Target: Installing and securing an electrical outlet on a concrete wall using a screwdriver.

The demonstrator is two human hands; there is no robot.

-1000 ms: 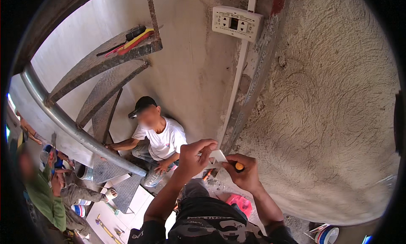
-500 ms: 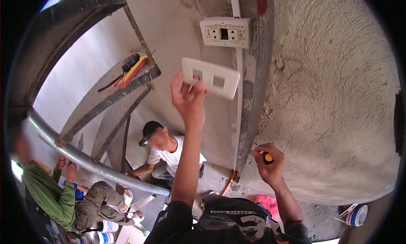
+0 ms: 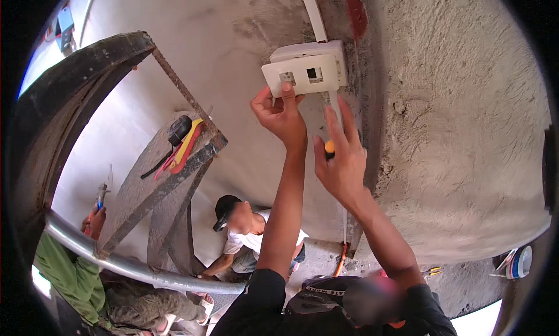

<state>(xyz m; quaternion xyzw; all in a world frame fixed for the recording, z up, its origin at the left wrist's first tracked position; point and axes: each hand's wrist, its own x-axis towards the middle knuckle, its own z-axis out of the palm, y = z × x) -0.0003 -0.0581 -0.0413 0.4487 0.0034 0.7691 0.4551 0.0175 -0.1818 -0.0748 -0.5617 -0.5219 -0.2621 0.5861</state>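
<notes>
A white socket faceplate (image 3: 301,77) with two square windows is held by my left hand (image 3: 282,118), thumb on its front near the left window and fingers behind. It sits tilted at the front of the white wall socket box (image 3: 335,47), partly covering it. Through the windows, parts of the sockets show. Below the plate's right end, my right hand (image 3: 343,167) is raised, index and middle fingers stretched upward. A tool handle (image 3: 330,148), black with a yellow end, is tucked between its thumb and palm; the rest of the tool is hidden.
White trunking (image 3: 313,16) runs above and below the box. At left, a metal spiral stair step (image 3: 131,161) carries a tape measure (image 3: 180,130) and yellow-and-red-handled pliers (image 3: 187,147). A person in white (image 3: 250,240) crouches below; another in green sits by the curved rail (image 3: 151,273).
My left hand has brought the faceplate up and right to the socket box. My right hand has risen from low down towards the plate, its fingers now extended. The view has shifted somewhat.
</notes>
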